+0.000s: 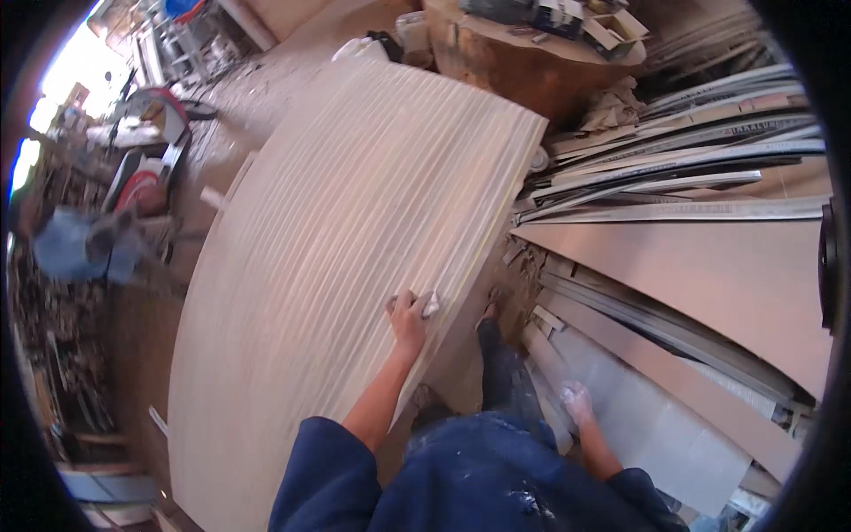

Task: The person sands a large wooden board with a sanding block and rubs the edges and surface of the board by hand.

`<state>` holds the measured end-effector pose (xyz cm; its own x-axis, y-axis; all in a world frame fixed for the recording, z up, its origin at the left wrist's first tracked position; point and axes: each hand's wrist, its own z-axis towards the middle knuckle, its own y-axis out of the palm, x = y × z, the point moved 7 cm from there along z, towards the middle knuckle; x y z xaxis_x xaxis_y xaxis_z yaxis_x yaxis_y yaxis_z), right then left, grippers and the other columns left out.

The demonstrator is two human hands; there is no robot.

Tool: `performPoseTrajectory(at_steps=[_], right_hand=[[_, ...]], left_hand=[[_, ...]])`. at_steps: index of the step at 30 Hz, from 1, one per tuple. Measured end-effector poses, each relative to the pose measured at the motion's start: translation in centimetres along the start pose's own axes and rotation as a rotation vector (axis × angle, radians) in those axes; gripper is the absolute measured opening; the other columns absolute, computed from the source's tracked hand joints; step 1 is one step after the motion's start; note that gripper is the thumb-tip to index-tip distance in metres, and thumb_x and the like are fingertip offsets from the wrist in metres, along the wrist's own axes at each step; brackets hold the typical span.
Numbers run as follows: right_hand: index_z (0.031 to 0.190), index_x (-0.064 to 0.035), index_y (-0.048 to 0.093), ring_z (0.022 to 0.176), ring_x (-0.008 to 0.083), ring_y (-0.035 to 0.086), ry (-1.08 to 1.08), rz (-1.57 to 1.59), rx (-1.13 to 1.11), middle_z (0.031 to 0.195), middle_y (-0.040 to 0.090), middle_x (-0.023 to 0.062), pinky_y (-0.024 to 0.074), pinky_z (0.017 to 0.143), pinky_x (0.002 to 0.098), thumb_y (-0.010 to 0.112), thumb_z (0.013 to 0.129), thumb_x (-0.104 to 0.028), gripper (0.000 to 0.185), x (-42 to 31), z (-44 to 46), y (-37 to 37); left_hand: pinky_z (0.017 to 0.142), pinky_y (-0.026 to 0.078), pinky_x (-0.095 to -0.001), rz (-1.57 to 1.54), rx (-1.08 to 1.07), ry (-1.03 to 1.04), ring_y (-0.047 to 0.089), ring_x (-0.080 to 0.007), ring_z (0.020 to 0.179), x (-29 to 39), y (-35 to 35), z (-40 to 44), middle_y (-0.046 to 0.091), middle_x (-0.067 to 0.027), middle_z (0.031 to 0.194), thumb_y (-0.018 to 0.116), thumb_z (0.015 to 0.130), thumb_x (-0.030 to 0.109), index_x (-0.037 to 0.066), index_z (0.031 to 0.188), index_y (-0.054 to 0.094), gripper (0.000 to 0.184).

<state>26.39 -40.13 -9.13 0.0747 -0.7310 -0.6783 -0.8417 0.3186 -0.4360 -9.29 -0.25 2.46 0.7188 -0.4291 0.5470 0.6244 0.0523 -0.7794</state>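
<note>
A large, wide panel [292, 266] with a pale, ribbed surface of narrow parallel strips stretches out in front of me. My left hand [408, 324] rests on it near its right edge, fingers bent around a small crumpled whitish wad [431, 304], perhaps cloth or paper. The wad touches the ribbed strips. Away from the panel, my right hand [578, 403] hangs low on my right side above a sheet of pale material. White powder or residue coats its fingers, which are too small and blurred to show whether they hold anything.
Long trim strips [691, 168] are piled at the right, above brown boards [691, 275]. A translucent sheet [638, 399] lies lower right. Small boxes [612, 35] stand on a wooden block [523, 71] behind the panel. A red saw [146, 182] and a blurred blue shape [71, 248] are at left.
</note>
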Motion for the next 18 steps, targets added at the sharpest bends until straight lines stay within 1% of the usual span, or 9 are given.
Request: performPoseTrajectory(at_steps=[2,4,6,7,9,10,12,15,18], right_hand=[[0.105,-0.0010,0.071,0.082,0.0168,0.067,-0.067,-0.120,-0.032,0.091,0.071,0.0092,0.0537,0.075,0.0306,0.063,0.087,-0.007,0.021,1.9,-2.6,2.1],[0.103,-0.0019,0.072,0.086,0.0180,0.067,-0.128,-0.248,-0.077,0.092,0.072,0.0095,0.0540,0.079,0.0324,0.064,0.086,-0.008,0.020,4.3,-4.3,3.4],[0.100,-0.0031,0.074,0.091,0.0196,0.067,-0.251,-0.668,-0.213,0.094,0.072,0.0092,0.0531,0.084,0.0344,0.067,0.083,-0.011,0.019,5.7,-5.4,5.2],[0.100,-0.0031,0.074,0.091,0.0196,0.067,-0.266,-0.684,-0.223,0.094,0.072,0.0092,0.0531,0.084,0.0344,0.067,0.083,-0.011,0.019,5.3,-6.2,5.3],[0.104,-0.0024,0.073,0.092,0.0212,0.067,-0.187,-0.520,-0.158,0.097,0.073,0.0115,0.0528,0.085,0.0345,0.069,0.084,-0.015,0.024,4.0,-7.8,4.4],[0.104,-0.0024,0.073,0.092,0.0212,0.067,-0.186,-0.521,-0.157,0.097,0.073,0.0115,0.0528,0.085,0.0345,0.069,0.084,-0.015,0.024,4.4,-7.8,4.6],[0.108,-0.0021,0.072,0.095,0.0233,0.068,-0.018,-0.453,-0.080,0.102,0.074,0.0136,0.0522,0.088,0.0355,0.070,0.085,-0.019,0.029,6.4,-6.8,3.4],[0.111,-0.0018,0.072,0.097,0.0239,0.068,-0.090,-0.505,-0.093,0.103,0.074,0.0151,0.0522,0.088,0.0356,0.070,0.085,-0.020,0.031,2.5,-10.3,4.0],[0.111,-0.0017,0.072,0.095,0.0235,0.068,-0.128,-0.581,-0.152,0.101,0.073,0.0157,0.0525,0.087,0.0349,0.071,0.085,-0.020,0.032,3.6,-10.7,4.8]], left_hand=[[0.091,0.038,-0.0415,0.004,0.023,-0.031,0.057,-0.0244,0.086,-2.5,-4.4,-6.7,0.055,-0.0054,0.080,0.078,0.068,0.011,0.016,0.104,0.078,0.036],[0.087,0.039,-0.0429,0.015,0.027,-0.015,0.057,-0.0254,0.082,-4.5,-8.3,-13.7,0.054,-0.0061,0.078,0.072,0.074,0.015,0.017,0.099,0.079,0.026],[0.087,0.039,-0.0428,0.053,-0.001,-0.072,0.056,-0.0258,0.083,-7.5,-12.1,-21.3,0.055,-0.0060,0.078,0.074,0.072,0.015,0.017,0.099,0.079,0.028],[0.087,0.038,-0.0427,0.081,-0.041,-0.088,0.056,-0.0263,0.083,-8.8,-13.6,-24.7,0.055,-0.0060,0.078,0.076,0.069,0.014,0.017,0.099,0.079,0.030],[0.087,0.038,-0.0424,0.038,-0.038,-0.145,0.056,-0.0264,0.082,-10.3,-17.9,-31.3,0.055,-0.0049,0.078,0.081,0.062,0.014,0.017,0.100,0.079,0.039],[0.087,0.038,-0.0421,0.049,-0.001,-0.158,0.056,-0.0258,0.082,-10.6,-20.2,-33.9,0.054,-0.0046,0.078,0.083,0.058,0.014,0.017,0.101,0.079,0.042],[0.087,0.038,-0.0419,0.051,0.033,-0.163,0.055,-0.0253,0.082,-11.1,-22.8,-36.9,0.054,-0.0042,0.078,0.085,0.055,0.014,0.017,0.101,0.079,0.046],[0.088,0.038,-0.0421,0.077,0.032,-0.181,0.055,-0.0243,0.082,-11.5,-23.0,-38.3,0.054,-0.0045,0.079,0.085,0.054,0.015,0.016,0.100,0.079,0.047],[0.089,0.039,-0.0432,0.042,0.030,-0.158,0.056,-0.0249,0.083,-10.6,-20.6,-34.3,0.055,-0.0049,0.079,0.085,0.055,0.016,0.016,0.099,0.079,0.044]])
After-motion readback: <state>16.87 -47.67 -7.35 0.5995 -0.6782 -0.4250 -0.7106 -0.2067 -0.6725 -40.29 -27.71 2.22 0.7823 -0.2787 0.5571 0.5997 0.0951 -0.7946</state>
